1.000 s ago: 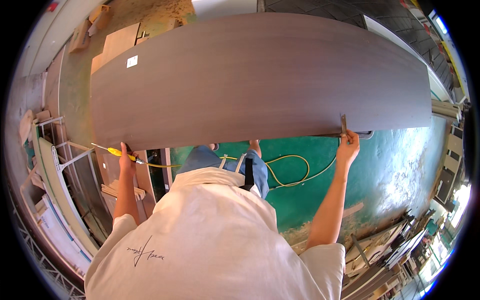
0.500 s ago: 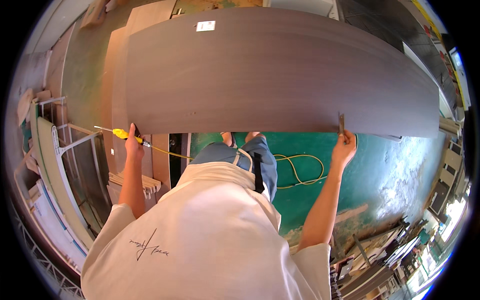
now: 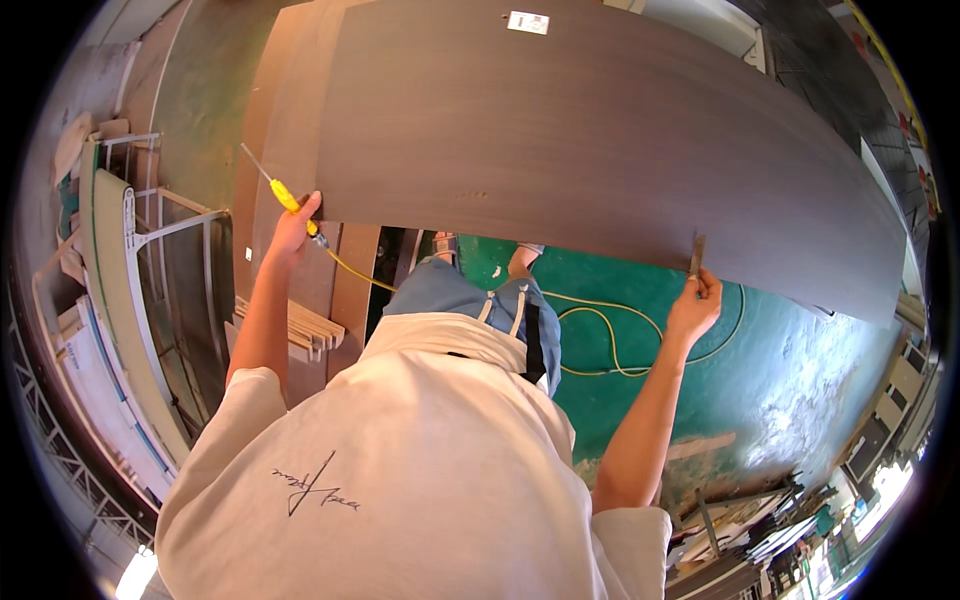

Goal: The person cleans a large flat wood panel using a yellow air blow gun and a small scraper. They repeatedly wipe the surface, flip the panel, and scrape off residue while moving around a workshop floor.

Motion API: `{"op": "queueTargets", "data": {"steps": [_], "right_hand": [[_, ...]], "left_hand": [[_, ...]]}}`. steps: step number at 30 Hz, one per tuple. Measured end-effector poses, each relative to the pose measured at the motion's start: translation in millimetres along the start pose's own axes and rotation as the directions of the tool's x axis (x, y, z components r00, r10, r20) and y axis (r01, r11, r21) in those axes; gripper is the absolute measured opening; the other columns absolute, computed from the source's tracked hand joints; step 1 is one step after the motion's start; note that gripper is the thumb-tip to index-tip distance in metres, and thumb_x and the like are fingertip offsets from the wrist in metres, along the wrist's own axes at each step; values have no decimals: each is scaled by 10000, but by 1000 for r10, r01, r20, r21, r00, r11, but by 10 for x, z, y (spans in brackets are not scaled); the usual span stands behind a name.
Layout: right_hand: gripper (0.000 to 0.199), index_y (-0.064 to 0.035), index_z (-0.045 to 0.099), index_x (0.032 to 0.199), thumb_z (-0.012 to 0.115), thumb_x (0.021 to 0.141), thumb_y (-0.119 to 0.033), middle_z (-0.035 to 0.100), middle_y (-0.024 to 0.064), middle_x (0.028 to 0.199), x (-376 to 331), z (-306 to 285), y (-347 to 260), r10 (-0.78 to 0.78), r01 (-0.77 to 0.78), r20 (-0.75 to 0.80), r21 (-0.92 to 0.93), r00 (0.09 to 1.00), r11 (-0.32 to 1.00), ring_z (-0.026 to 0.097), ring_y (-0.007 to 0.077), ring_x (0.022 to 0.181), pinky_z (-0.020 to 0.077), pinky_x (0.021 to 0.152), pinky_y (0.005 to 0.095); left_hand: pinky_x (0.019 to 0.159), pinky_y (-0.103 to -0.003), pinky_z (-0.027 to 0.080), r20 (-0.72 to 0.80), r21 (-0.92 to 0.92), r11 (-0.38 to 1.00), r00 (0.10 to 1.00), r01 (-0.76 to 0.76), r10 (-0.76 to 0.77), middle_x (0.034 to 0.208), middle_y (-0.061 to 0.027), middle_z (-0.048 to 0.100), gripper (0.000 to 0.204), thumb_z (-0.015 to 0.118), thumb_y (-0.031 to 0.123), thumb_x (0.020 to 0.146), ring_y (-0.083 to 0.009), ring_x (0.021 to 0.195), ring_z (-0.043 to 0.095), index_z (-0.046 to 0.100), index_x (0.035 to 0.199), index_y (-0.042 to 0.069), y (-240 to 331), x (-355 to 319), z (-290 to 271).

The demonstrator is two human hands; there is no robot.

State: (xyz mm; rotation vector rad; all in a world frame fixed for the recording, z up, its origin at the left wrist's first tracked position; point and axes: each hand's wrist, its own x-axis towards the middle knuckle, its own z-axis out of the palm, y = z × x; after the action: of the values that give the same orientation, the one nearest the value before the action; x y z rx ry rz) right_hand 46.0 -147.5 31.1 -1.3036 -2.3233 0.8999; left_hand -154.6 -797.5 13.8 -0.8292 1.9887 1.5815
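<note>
A long dark brown board [image 3: 560,130] spans the view in front of me, with a white label [image 3: 528,22] near its far edge. In my left hand [image 3: 295,222], closed at the board's near left corner, is a yellow air blow gun [image 3: 284,193]. Its thin metal nozzle points up and to the left, and a yellow hose [image 3: 360,275] runs from its rear. My right hand [image 3: 697,305] pinches a narrow flat metal blade [image 3: 698,255] at the near edge, the blade lying over the board. Whether it is a scraper I cannot tell.
Lighter brown panels [image 3: 268,200] lie under and left of the board. Wooden strips [image 3: 290,325] are stacked below them. At the left stands a metal-framed rack [image 3: 135,230]. The hose loops across the green floor [image 3: 600,400], and stacked boards [image 3: 740,530] fill the lower right.
The view has turned, so the board now slants down to the right. My left hand with the blow gun appears higher, its nozzle tipped upward. Both hands keep their holds.
</note>
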Motion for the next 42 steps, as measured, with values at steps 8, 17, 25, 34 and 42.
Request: {"op": "queueTargets", "data": {"steps": [8, 17, 25, 34, 42], "right_hand": [[229, 19, 722, 1127, 646, 942, -92, 761, 144, 1016, -769, 569, -627, -24, 25, 29, -62, 999, 998, 724, 259, 939, 543, 854, 402], [249, 48, 709, 1152, 616, 947, -59, 759, 159, 1057, -1733, 1310, -1173, -34, 29, 50, 99, 998, 995, 735, 254, 968, 558, 855, 376], [253, 41, 721, 1129, 640, 934, -99, 765, 168, 1015, -2550, 1857, -1802, -72, 70, 61, 37, 996, 997, 745, 278, 911, 568, 817, 383], [182, -92, 755, 1075, 670, 919, -127, 743, 141, 954, -3562, 2444, -2545, -140, 140, 100, 2, 985, 990, 677, 341, 903, 527, 815, 489], [126, -118, 754, 995, 713, 877, -104, 705, 92, 865, -4666, 3145, -2972, -450, 421, 338, 159, 827, 893, 638, 312, 920, 443, 843, 456]], "left_hand": [[833, -281, 485, 272, 64, 998, 961, 30, -46, 1082, -18, 615, 850, 765, 421, 962, -118, 913, 585, 384, 1535, -79, 37, 193, -234], [801, -295, 494, 446, 10, 999, 895, -31, 23, 1003, -19, 635, 727, 785, 439, 940, -114, 853, 598, 514, 1426, -29, -39, 328, -174], [791, -296, 511, 414, -176, 984, 909, 31, 45, 941, -32, 670, 435, 745, 469, 965, -135, 806, 634, 662, 1067, 55, -340, 256, -341], [664, -273, 484, 240, 302, 952, 962, 53, -130, 750, -23, 648, 273, 671, 250, 999, -115, 691, 602, 647, 821, 45, -1571, -80, -1567], [796, -428, 532, 53, 566, 822, 992, 64, -114, 914, -178, 734, 257, 710, 238, 901, -316, 889, 718, 643, 953, -4, -1936, -646, -2475]]}}
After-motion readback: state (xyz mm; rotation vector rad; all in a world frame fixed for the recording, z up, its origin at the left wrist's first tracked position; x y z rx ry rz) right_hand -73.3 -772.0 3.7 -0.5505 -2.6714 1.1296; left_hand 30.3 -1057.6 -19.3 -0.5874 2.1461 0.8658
